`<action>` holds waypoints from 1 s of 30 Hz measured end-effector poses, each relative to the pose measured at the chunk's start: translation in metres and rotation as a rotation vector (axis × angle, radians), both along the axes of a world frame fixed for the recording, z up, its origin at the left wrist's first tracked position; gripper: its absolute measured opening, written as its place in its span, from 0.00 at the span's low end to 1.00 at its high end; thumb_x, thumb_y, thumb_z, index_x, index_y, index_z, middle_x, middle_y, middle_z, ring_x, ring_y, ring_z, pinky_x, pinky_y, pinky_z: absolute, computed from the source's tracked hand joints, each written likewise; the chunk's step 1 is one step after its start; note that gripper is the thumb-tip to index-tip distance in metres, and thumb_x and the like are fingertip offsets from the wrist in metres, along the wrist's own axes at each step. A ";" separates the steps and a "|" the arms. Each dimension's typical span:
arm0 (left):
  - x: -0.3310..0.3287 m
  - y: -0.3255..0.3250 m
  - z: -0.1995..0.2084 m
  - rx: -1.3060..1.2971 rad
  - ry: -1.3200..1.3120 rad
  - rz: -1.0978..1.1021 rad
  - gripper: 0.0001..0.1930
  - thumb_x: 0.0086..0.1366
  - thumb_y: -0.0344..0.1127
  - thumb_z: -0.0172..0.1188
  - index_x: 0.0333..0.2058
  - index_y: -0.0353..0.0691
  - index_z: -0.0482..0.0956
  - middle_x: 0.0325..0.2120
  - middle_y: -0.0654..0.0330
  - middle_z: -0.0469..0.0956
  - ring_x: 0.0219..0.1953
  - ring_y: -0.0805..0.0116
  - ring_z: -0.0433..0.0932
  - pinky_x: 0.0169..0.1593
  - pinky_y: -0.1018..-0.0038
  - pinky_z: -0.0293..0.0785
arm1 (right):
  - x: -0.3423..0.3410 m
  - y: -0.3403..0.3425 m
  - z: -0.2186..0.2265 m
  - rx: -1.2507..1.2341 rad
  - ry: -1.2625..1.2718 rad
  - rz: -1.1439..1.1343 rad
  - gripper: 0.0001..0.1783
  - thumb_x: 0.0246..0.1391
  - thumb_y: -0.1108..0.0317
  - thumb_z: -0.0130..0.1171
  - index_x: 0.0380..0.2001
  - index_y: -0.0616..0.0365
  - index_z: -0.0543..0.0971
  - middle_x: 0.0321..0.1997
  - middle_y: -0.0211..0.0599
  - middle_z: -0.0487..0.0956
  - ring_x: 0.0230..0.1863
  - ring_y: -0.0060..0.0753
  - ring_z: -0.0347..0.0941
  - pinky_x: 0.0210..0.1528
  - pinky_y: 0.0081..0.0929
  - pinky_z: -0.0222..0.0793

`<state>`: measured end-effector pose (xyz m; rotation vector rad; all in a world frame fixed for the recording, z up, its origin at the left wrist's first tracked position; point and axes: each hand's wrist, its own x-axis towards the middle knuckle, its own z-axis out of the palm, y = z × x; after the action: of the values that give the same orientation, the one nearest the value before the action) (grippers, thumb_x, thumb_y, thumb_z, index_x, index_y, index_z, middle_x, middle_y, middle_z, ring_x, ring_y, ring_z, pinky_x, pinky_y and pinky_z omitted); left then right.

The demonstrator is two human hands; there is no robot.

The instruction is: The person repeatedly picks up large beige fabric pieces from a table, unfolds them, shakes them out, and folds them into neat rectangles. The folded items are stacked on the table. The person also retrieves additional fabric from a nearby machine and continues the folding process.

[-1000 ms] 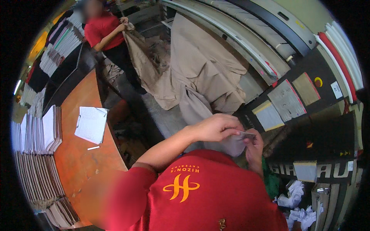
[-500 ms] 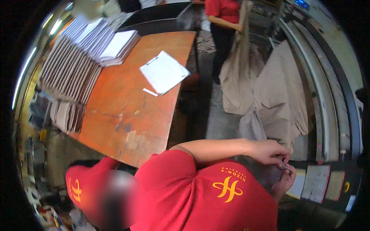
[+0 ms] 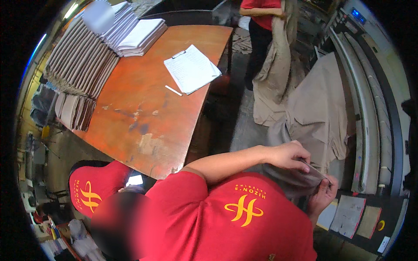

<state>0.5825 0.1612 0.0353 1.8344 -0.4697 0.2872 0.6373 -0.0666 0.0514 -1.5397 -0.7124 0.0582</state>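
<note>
Both my hands are closed on the edge of a grey-brown cloth (image 3: 289,179). My left hand (image 3: 291,155), at the end of my bare forearm, pinches the edge between thumb and fingers. Nearer my body, my right hand (image 3: 323,193) grips the same edge with the thumb on top. A short stretch of the edge runs taut between them, while the rest hangs down in folds. Beyond my hands, a large tan cloth (image 3: 311,106) is draped beside a long roller machine (image 3: 368,143). My red shirt hides most of my right forearm.
At left, an orange wooden table (image 3: 130,117) bears stacks of folded brown cloths (image 3: 80,65), white cloths (image 3: 141,37) and a clipboard with papers (image 3: 191,69). A co-worker (image 3: 261,17) holds tan fabric at the back. Another person in red (image 3: 98,185) is close on my left. Papers hang on a black panel (image 3: 372,217).
My hands have moved slightly apart, and a longer stretch of cloth edge shows between them. The view has shifted a little. The far co-worker's arm is now higher against the fabric.
</note>
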 end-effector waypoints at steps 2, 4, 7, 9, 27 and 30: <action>0.006 0.000 -0.015 0.004 0.073 -0.048 0.13 0.61 0.46 0.60 0.31 0.43 0.78 0.27 0.59 0.75 0.37 0.60 0.70 0.51 0.66 0.60 | 0.001 -0.009 0.003 0.002 -0.036 -0.049 0.09 0.62 0.67 0.53 0.38 0.63 0.71 0.36 0.33 0.71 0.39 0.24 0.66 0.46 0.22 0.62; 0.011 -0.002 -0.032 0.061 0.060 -0.029 0.12 0.61 0.46 0.60 0.32 0.43 0.78 0.26 0.59 0.75 0.36 0.60 0.71 0.52 0.66 0.60 | 0.001 -0.021 0.007 0.027 -0.052 -0.110 0.09 0.62 0.67 0.53 0.37 0.62 0.71 0.36 0.34 0.71 0.39 0.24 0.66 0.46 0.22 0.61; 0.025 -0.008 -0.056 0.177 0.052 -0.051 0.13 0.62 0.47 0.59 0.34 0.43 0.78 0.25 0.60 0.76 0.34 0.62 0.74 0.57 0.61 0.58 | 0.001 -0.050 0.017 0.087 -0.127 -0.268 0.09 0.62 0.66 0.53 0.37 0.62 0.72 0.36 0.34 0.72 0.39 0.25 0.66 0.45 0.22 0.62; 0.037 -0.014 -0.072 0.284 0.133 -0.108 0.14 0.62 0.48 0.58 0.35 0.44 0.78 0.25 0.60 0.76 0.33 0.63 0.74 0.59 0.59 0.56 | -0.004 -0.080 0.030 0.094 -0.171 -0.413 0.10 0.61 0.64 0.53 0.37 0.62 0.72 0.36 0.35 0.72 0.38 0.26 0.67 0.45 0.25 0.64; 0.158 -0.137 -0.116 0.384 0.282 -0.247 0.14 0.61 0.48 0.59 0.34 0.43 0.78 0.27 0.56 0.78 0.35 0.59 0.77 0.46 0.60 0.70 | -0.189 -0.398 0.082 0.042 -0.343 -2.237 0.22 0.60 0.52 0.53 0.41 0.64 0.78 0.45 0.43 0.78 0.44 0.39 0.74 0.45 0.39 0.72; 0.130 -0.201 -0.070 0.485 -0.077 -0.563 0.11 0.58 0.39 0.60 0.36 0.41 0.79 0.30 0.53 0.79 0.35 0.54 0.78 0.39 0.62 0.72 | -0.181 -0.398 0.012 -0.312 -0.260 -1.894 0.20 0.62 0.56 0.49 0.44 0.64 0.76 0.45 0.42 0.77 0.45 0.39 0.73 0.52 0.35 0.67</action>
<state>0.7126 -0.0401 -0.0348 2.0612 -1.1582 -0.1588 0.4562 -0.4650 0.0636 -1.9670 0.8092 -1.4854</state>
